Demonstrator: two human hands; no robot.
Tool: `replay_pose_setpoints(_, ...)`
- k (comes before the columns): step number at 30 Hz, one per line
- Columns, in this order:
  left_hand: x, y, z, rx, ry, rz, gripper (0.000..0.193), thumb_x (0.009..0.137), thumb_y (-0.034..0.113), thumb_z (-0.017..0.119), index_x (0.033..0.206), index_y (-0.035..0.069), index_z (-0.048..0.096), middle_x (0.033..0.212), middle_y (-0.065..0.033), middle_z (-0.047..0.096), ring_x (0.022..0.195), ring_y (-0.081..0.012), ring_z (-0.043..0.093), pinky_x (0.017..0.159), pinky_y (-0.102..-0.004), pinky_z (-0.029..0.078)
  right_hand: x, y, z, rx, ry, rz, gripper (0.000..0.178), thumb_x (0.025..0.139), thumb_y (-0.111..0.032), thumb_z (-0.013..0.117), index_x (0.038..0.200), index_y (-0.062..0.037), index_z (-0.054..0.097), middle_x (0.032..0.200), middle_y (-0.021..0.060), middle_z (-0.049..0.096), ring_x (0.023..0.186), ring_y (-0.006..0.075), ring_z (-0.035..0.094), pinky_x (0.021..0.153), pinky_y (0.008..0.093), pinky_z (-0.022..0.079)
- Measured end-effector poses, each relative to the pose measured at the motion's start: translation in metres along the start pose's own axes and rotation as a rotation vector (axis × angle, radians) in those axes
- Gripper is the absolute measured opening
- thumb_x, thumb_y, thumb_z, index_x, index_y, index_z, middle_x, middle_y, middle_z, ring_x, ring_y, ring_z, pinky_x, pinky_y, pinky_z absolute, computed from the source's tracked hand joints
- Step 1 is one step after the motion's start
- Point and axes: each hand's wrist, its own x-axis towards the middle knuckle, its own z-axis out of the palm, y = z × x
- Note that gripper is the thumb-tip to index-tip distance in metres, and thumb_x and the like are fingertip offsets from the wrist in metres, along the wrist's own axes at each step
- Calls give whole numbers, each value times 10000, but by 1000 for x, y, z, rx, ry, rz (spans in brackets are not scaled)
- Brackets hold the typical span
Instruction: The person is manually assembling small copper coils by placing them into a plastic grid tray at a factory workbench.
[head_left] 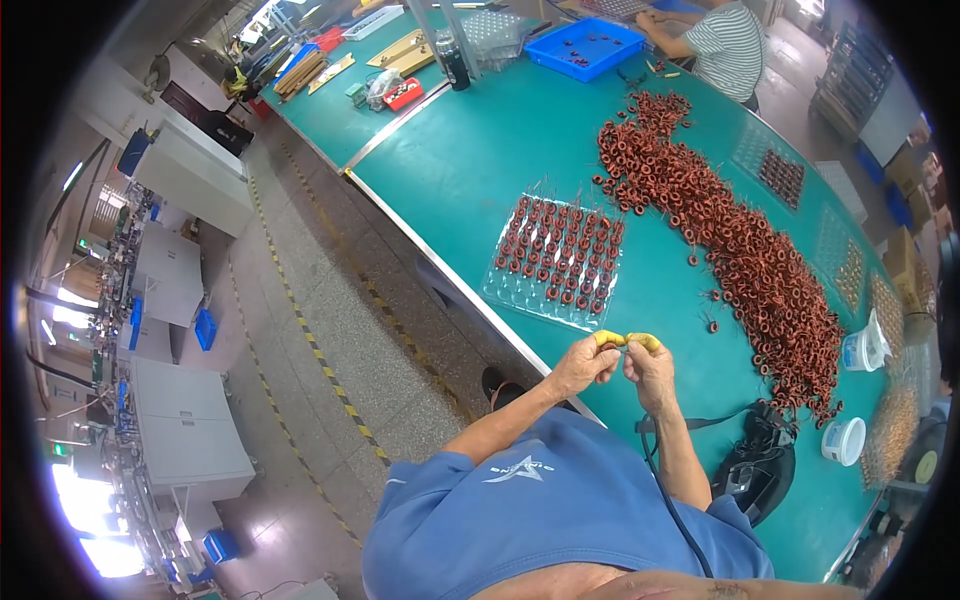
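Note:
My left hand (585, 366) and my right hand (652, 372) meet over the near edge of the green table, with yellow covers on the fingertips. Both are closed in a pinch, fingertips almost touching. What sits between them is too small and hidden to make out. Just beyond lies a clear plastic tray (508, 283) of round pockets. Red-brown wire-wound ring coils (560, 245) with thin upright leads stand in most pockets; several pockets at its near left hold none. To the right, a long heap of loose ring coils (740, 240) runs across the table.
A black bag (765, 465) with a strap lies right of my forearm, near two white tubs (843, 441). Stacked clear trays (850, 270) line the right edge. At the far side are a blue bin (585, 48), a dark bottle (453, 64) and a seated person (728, 50) in a striped shirt.

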Motion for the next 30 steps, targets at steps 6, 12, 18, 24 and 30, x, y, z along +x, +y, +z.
replay_pose_setpoints(6,3,-5,14,-278,136,2,190,964,179,497,1047,15,548,703,2,512,565,-79,501,490,-218,404,-10,2,8,-328,91,-384,189,927,-151,611,998,24,625,722,30,611,573,82,561,495,209,427)
replay_pose_setpoints(12,12,-7,7,-235,193,23,198,965,186,505,1078,26,536,720,6,526,588,-60,503,510,-211,415,-6,2,-2,-224,217,-283,240,942,-217,595,1027,8,591,756,37,597,587,86,547,518,211,424)
replay_pose_setpoints(18,23,-2,11,606,184,302,264,936,222,551,1053,-14,548,824,-165,611,705,-287,618,645,-375,489,-8,2,5,-140,52,-118,250,937,-277,601,848,-44,612,645,7,570,531,81,520,482,212,400)
replay_pose_setpoints(24,30,11,-13,647,-113,194,289,946,265,528,1059,0,544,862,-169,617,817,-325,612,722,-391,480,-3,2,-7,65,-10,43,203,927,-236,612,819,-66,587,639,5,566,510,87,501,465,214,382)
replay_pose_setpoints(30,35,44,-21,841,-366,192,272,888,245,620,1007,16,535,849,-155,583,809,-332,600,705,-402,471,-1,3,-14,114,-55,150,177,916,-213,624,825,-68,580,634,10,563,490,97,486,447,218,370)
